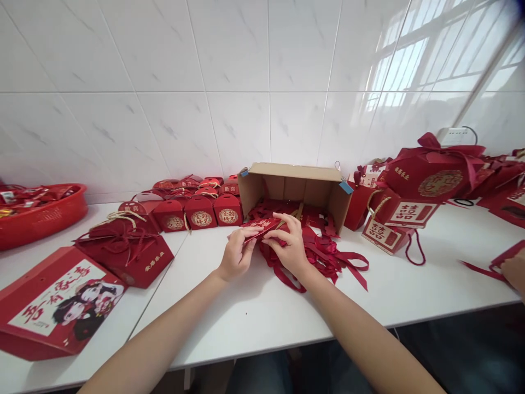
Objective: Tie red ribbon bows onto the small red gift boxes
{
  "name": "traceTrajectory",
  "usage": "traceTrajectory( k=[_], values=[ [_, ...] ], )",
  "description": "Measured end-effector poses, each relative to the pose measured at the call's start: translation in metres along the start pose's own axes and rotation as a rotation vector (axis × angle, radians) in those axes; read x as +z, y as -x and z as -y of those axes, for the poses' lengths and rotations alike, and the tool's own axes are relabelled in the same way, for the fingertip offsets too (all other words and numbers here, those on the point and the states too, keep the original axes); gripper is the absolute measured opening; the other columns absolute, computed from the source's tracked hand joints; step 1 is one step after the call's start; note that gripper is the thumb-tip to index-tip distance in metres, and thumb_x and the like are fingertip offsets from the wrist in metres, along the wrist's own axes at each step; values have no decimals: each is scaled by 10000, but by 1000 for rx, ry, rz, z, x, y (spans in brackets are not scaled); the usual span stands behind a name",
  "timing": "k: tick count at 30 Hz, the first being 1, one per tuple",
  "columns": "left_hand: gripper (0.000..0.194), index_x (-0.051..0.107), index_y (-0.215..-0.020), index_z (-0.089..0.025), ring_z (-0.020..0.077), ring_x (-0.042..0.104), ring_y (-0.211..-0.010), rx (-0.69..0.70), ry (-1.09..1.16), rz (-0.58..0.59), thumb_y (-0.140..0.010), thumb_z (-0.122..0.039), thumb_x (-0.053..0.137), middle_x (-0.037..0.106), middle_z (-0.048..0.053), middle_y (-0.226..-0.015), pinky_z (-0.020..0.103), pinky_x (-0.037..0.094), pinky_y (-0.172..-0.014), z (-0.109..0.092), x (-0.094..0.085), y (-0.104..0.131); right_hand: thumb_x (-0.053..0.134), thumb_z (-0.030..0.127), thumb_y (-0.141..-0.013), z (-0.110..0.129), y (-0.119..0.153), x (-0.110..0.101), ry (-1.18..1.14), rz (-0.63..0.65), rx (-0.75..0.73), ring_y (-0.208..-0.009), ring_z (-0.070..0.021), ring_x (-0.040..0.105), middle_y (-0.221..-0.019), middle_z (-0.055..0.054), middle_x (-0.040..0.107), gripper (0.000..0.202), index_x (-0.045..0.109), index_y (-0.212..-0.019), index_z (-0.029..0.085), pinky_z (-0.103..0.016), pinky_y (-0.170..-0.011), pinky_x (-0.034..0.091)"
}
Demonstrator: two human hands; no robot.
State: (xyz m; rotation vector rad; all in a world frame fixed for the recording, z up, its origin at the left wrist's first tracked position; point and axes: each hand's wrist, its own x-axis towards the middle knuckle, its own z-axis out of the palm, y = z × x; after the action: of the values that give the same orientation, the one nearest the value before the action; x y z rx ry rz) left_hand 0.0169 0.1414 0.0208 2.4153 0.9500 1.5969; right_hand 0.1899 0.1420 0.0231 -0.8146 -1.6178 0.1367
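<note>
In front of a cardboard carton lying on its side, both my hands hold a flat red printed gift box (259, 226). My left hand (238, 256) pinches its left end between thumb and fingers. My right hand (289, 247) grips the right side, thumb and fingers closed on the edge. Part of the piece is hidden behind my fingers. Just beyond and under my right hand lies a heap of dark red ribbons (324, 254), spilling from the carton (293, 174) onto the white table (229, 320). More red pieces lie inside the carton.
Small red gift boxes (202, 212) stand in rows left of the carton. Bigger red boxes (65, 303) sit nearer left, by a red plastic basket (41, 219). Stacked boxes (429, 175) stand right. Another person's hand (514, 271) holds something red at the right edge.
</note>
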Motion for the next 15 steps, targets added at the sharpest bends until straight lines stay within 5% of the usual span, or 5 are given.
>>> traceTrajectory(
  k=[15],
  values=[
    [181,555,-1049,-215,224,616,-1053,66,12,18,-901,-144,481,668,107,-1089,423,490,-898,-2,-1,0,732,228,-756,-2,-2,-4,67,-11,-33,-1146,-249,474,-1227,-30,581,51,737,-741,276,-456,-976,360]
  ],
)
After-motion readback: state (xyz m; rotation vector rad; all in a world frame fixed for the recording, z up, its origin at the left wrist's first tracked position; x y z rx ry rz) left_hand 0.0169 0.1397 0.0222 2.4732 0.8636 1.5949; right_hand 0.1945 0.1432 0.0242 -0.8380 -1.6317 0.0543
